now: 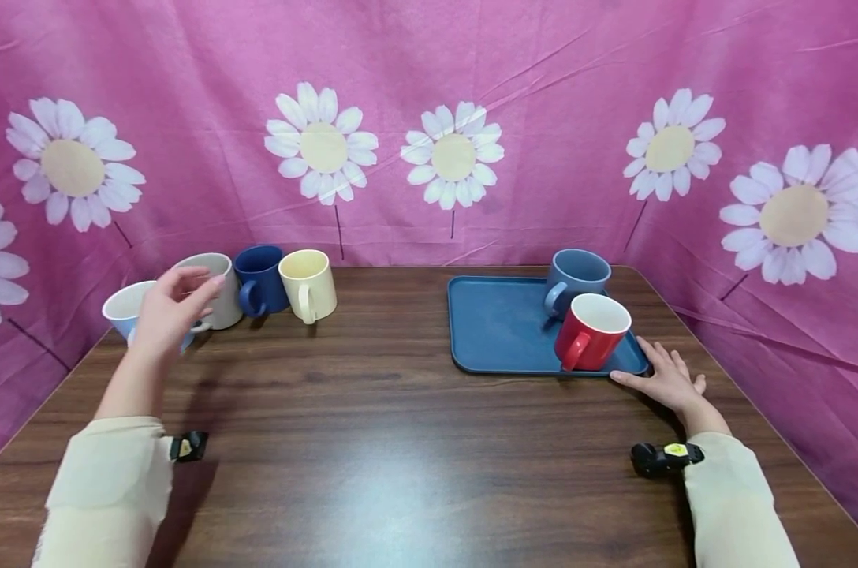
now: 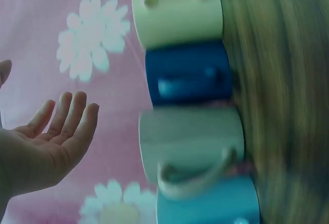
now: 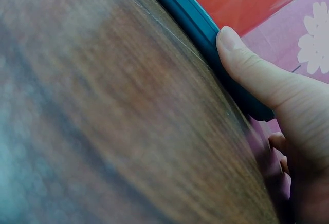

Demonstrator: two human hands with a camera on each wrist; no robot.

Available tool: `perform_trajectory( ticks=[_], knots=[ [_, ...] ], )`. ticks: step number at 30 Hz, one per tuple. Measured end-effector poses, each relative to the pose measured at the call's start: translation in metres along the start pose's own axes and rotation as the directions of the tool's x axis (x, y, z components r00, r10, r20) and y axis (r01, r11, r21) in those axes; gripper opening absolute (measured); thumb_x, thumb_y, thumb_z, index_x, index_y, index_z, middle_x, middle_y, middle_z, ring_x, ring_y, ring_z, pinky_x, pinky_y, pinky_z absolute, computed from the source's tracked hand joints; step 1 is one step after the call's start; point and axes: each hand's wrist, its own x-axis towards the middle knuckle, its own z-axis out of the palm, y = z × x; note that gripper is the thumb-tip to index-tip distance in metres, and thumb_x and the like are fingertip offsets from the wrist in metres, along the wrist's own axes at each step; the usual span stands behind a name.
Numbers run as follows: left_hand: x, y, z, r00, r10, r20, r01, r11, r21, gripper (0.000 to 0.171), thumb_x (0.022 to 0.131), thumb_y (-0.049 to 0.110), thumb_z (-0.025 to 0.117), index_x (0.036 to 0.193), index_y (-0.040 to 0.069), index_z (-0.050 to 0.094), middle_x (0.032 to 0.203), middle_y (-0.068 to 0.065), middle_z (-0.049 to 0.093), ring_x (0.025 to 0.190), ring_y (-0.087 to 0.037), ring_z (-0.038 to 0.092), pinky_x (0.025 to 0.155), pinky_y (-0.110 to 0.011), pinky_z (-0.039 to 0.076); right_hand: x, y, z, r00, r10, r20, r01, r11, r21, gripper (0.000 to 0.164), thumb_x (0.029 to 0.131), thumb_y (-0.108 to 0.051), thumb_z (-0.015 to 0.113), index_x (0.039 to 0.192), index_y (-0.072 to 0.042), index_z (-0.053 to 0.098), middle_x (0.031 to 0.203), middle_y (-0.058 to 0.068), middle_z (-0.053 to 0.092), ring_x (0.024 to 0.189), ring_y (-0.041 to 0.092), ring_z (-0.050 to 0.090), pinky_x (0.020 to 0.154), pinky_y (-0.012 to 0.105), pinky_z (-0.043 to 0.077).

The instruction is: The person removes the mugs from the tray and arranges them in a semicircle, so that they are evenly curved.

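Observation:
My left hand (image 1: pixel 165 312) is raised at the left, fingers spread with nothing held, in front of a light blue mug (image 1: pixel 121 322) and a grey mug (image 1: pixel 228 304), partly hiding both. A dark blue mug (image 1: pixel 267 282) and a pale yellow mug (image 1: pixel 322 295) continue that row. The left wrist view shows the same hand (image 2: pixel 51 149) beside the row. At the right, my right hand (image 1: pixel 670 384) touches the near right corner of a blue tray (image 1: pixel 500 331); its thumb lies on the rim. A red mug (image 1: pixel 599 343) and a blue-grey mug (image 1: pixel 581 276) stand on the tray.
All the mugs and the tray are on a dark wooden table (image 1: pixel 372 426). A pink cloth (image 1: pixel 542 71) with white flowers hangs behind the table and along both sides.

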Motion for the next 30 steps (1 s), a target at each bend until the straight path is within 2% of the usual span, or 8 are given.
perform_trajectory(
  ticks=[3,6,7,10,13,14,23,30],
  knots=[
    [-0.032,0.067,0.051,0.998,-0.015,0.059,0.009,0.995,0.099,0.017,0.081,0.01,0.059,0.092,0.021,0.053,0.079,0.014,0.055,0.071,0.004,0.053,0.058,-0.011,0.043,0.001,-0.001,-0.001,1.0,-0.001,0.001,0.001,1.0,-0.002,0.094,0.075,-0.054,0.054,0.137,-0.004,0.005,0.133,0.034,-0.001,0.117,0.05,-0.012,0.073,0.072,-0.011],
    [-0.031,0.066,0.071,0.994,-0.011,0.109,-0.008,0.985,0.174,0.021,0.082,0.018,0.06,0.1,0.013,0.051,0.083,0.013,0.054,0.074,0.002,0.052,0.06,-0.013,0.044,0.001,-0.001,-0.001,1.0,-0.001,0.0,0.001,1.0,-0.006,0.094,0.075,-0.055,0.055,0.137,-0.004,0.005,0.133,0.034,0.0,0.117,0.05,-0.011,0.073,0.072,-0.011],
    [-0.025,0.054,0.074,0.988,0.01,0.154,-0.027,0.993,0.112,0.027,0.08,0.022,0.062,0.102,0.011,0.052,0.084,0.011,0.055,0.074,0.001,0.052,0.06,-0.014,0.044,0.001,-0.001,0.0,1.0,-0.002,0.001,0.002,1.0,-0.006,0.094,0.075,-0.055,0.055,0.137,-0.004,0.005,0.133,0.034,0.0,0.117,0.05,-0.011,0.073,0.072,-0.011],
    [-0.024,0.052,0.097,0.976,0.004,0.217,-0.028,0.993,0.112,0.043,0.08,0.026,0.062,0.11,-0.001,0.048,0.092,-0.003,0.056,0.077,-0.004,0.052,0.065,-0.02,0.045,0.002,-0.001,0.0,1.0,0.001,0.001,-0.001,1.0,0.0,0.095,0.074,-0.055,0.055,0.137,-0.004,0.006,0.133,0.033,0.0,0.118,0.05,-0.011,0.074,0.071,-0.011],
    [-0.023,0.048,0.121,0.96,-0.01,0.28,-0.024,0.993,0.117,0.046,0.08,0.026,0.062,0.112,-0.004,0.047,0.099,-0.015,0.057,0.081,-0.007,0.053,0.069,-0.023,0.045,0.001,-0.001,0.001,1.0,0.005,-0.002,-0.005,1.0,0.007,0.095,0.074,-0.055,0.056,0.137,-0.005,0.006,0.133,0.033,0.0,0.118,0.049,-0.011,0.074,0.071,-0.011],
    [-0.03,0.059,0.134,0.962,-0.033,0.271,-0.017,0.984,0.18,0.045,0.082,0.023,0.06,0.113,-0.006,0.045,0.1,-0.017,0.055,0.081,-0.008,0.053,0.071,-0.024,0.044,0.001,-0.001,0.001,1.0,0.006,-0.004,-0.006,1.0,0.009,0.095,0.073,-0.055,0.057,0.137,-0.005,0.006,0.133,0.033,0.001,0.118,0.05,-0.011,0.074,0.071,-0.011],
    [-0.035,0.052,0.213,0.928,-0.031,0.372,-0.01,0.994,0.108,0.035,0.079,0.014,0.063,0.108,-0.002,0.05,0.097,-0.016,0.059,0.085,-0.021,0.056,0.075,-0.03,0.044,0.001,0.002,0.003,1.0,0.005,0.003,-0.005,1.0,-0.015,0.096,0.073,-0.056,0.056,0.137,-0.004,0.006,0.133,0.033,0.002,0.118,0.049,-0.01,0.074,0.072,-0.009],
    [-0.048,0.058,0.274,0.883,-0.074,0.463,0.076,0.997,0.014,0.033,0.078,0.016,0.064,0.105,0.001,0.052,0.094,-0.011,0.06,0.085,-0.019,0.057,0.074,-0.032,0.045,-0.001,0.0,0.001,1.0,-0.007,-0.008,0.007,1.0,-0.019,0.095,0.073,-0.055,0.056,0.137,-0.005,0.006,0.133,0.033,0.003,0.118,0.05,-0.009,0.074,0.072,-0.009]
  ],
)
